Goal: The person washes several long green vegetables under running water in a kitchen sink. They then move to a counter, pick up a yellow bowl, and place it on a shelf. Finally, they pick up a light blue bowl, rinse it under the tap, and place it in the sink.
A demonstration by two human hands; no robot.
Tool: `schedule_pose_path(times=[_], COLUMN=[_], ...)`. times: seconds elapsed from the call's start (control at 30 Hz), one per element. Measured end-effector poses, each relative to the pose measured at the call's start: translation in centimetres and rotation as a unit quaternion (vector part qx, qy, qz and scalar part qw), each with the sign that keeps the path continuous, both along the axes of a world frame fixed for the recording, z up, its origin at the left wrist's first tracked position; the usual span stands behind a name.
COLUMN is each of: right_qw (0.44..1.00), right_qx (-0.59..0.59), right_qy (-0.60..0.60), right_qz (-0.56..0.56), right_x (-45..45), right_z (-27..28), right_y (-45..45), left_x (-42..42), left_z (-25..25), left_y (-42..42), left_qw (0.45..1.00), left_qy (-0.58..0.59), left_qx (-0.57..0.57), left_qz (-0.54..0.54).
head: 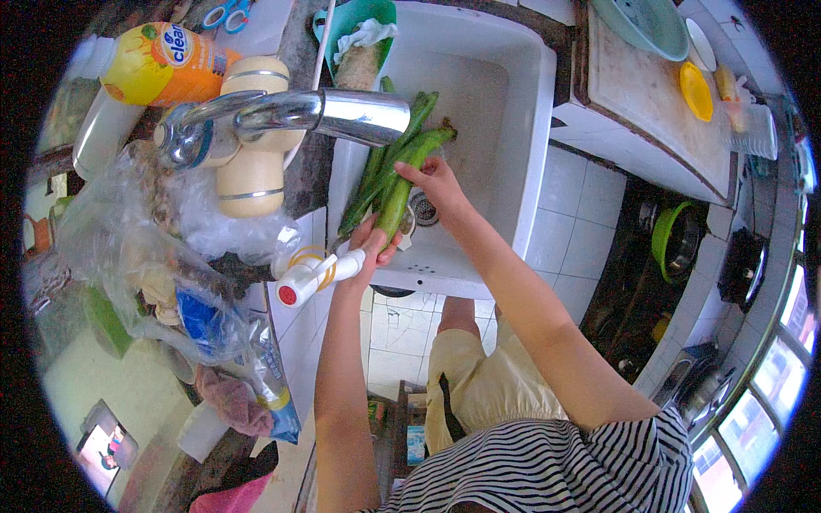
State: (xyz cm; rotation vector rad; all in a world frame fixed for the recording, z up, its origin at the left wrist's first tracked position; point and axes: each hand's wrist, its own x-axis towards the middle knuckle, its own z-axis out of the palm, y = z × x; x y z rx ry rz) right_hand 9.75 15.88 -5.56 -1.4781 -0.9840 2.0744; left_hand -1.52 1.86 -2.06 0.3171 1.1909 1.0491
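Note:
A long green vegetable, like a cucumber or slim gourd (pixel 410 173), lies over the white sink basin (pixel 539 128). My left hand (pixel 375 247) grips its lower end, beside the white plastic tap with a red cap (pixel 314 276). The thumb and fingers of my right hand (pixel 433 183) touch its upper part; whether they grip it firmly I cannot tell. Under and left of it, more long green vegetables (pixel 365 192) rest along the basin's left side. The metal drain (pixel 423 208) shows between my hands.
A chrome faucet (pixel 365 115) reaches over the basin from the left. At the basin's top left hangs a green holder (pixel 327 32) with a cloth and a scrubber. Plastic bags (pixel 147 243) and an orange detergent bottle (pixel 173 64) crowd the left. A counter (pixel 641 102) stands right.

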Motion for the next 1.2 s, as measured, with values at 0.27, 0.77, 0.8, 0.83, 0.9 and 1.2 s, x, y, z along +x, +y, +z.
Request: schedule_pose_path(times=[0.27, 0.77, 0.8, 0.83, 0.9, 1.2], right_qw=[0.998, 0.988, 0.988, 0.989, 0.992, 0.988], right_qx=[-0.027, -0.088, -0.087, -0.081, -0.068, -0.073], right_qy=[0.046, 0.107, 0.104, 0.097, 0.082, 0.100], right_qz=[-0.015, -0.074, -0.072, -0.071, -0.071, -0.088], right_x=[0.9, 2.6, 2.6, 2.5, 2.5, 2.6], right_z=[0.5, 0.4, 0.3, 0.3, 0.4, 0.5], right_y=[0.6, 1.9, 1.9, 1.8, 1.6, 0.8], left_x=[-0.5, 0.2, 0.1, -0.1, -0.2, -0.1], left_z=[0.9, 0.4, 0.1, -0.2, -0.3, 0.8], left_y=[2.1, 2.3, 2.1, 1.9, 1.6, 2.3], left_qw=[0.994, 0.992, 0.990, 0.988, 0.988, 0.998], left_qy=[0.068, 0.084, 0.095, 0.107, 0.121, 0.002], left_qx=[-0.071, 0.091, 0.101, 0.111, 0.091, 0.013], left_qz=[-0.046, 0.017, 0.009, 0.002, 0.003, 0.066])
